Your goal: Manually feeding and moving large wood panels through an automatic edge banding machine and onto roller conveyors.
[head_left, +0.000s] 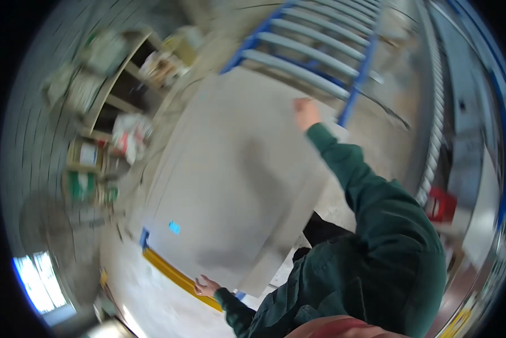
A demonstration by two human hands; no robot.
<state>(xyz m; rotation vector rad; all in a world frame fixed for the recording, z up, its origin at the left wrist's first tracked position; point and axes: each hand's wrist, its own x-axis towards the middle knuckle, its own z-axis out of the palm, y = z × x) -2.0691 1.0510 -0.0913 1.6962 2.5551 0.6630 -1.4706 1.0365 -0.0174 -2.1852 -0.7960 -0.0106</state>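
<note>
The big gray board [219, 163] lies in front of the person, with a small blue patch [174, 227] on it. The left hand [207, 286] is by the yellow bar [174, 275] at the near end, its grip loosely spread. The right hand [305, 114] is at the far end, near the roller rack [309, 55]; it is blurry, so I cannot tell if its grip is spread or pinching the board

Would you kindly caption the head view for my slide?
Left hand by a yellow bar, right hand over a grey board, rollers beyond.
</note>
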